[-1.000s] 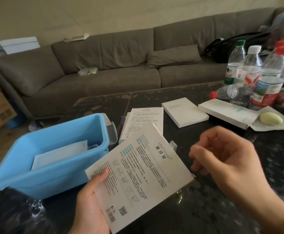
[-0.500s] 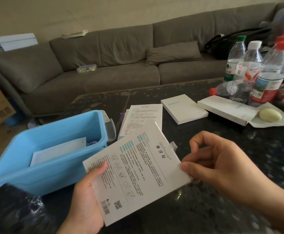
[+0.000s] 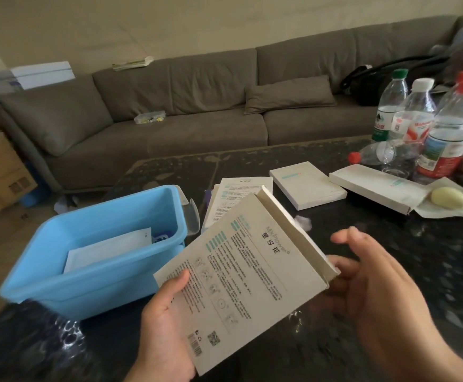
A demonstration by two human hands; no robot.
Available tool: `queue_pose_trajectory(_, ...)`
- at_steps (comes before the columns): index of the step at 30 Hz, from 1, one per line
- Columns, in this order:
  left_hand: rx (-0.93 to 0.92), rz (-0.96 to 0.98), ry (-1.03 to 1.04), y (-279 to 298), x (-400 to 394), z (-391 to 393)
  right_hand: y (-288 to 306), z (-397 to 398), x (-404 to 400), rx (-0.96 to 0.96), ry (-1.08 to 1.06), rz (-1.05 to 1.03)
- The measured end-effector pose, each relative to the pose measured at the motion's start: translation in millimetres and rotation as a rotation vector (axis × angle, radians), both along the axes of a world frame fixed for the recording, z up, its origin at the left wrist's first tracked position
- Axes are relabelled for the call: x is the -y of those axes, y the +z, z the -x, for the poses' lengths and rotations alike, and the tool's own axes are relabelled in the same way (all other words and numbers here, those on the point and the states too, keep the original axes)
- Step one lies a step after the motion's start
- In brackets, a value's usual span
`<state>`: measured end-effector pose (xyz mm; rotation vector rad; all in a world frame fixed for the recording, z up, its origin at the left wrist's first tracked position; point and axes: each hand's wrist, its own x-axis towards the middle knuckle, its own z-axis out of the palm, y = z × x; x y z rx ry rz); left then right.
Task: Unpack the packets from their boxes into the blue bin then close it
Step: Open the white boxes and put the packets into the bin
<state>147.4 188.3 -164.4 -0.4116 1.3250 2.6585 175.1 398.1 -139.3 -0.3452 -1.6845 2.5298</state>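
Both hands on box (image 3: pixel 241 277): left hand (image 3: pixel 167 337) grips lower corner, right hand (image 3: pixel 373 296) fingers at opened flap; bin (image 3: pixel 92 274) beside, packet (image 3: pixel 106 250) inside.

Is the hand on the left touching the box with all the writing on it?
Touching. In the head view the left hand holds the box by its lower corner, thumb pressed flat on the printed face.

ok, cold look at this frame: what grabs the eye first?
The white printed box front and centre, its end flap open: the left hand grips its lower corner and the right hand is at the flap end. Next, the blue bin to its left on the dark table, lid off, a white packet inside. Water bottles cluster far right.
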Motion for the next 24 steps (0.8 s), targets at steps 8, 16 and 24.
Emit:
queue_pose_trajectory(8,-0.068,0.02,-0.052,3.7,-6.6,0.2,-8.2,-4.1,8.4,0.163,0.037,0.021)
queue_pose_trajectory(16,-0.164,0.208,-0.127,-1.7,-35.2,7.6,12.9,-5.8,-20.5,-0.136,-0.216,-0.025)
queue_pose_trajectory(24,-0.587,0.63,0.012,-4.5,-56.0,-24.1,2.6,-31.7,4.9,-0.497,-0.369,-0.705)
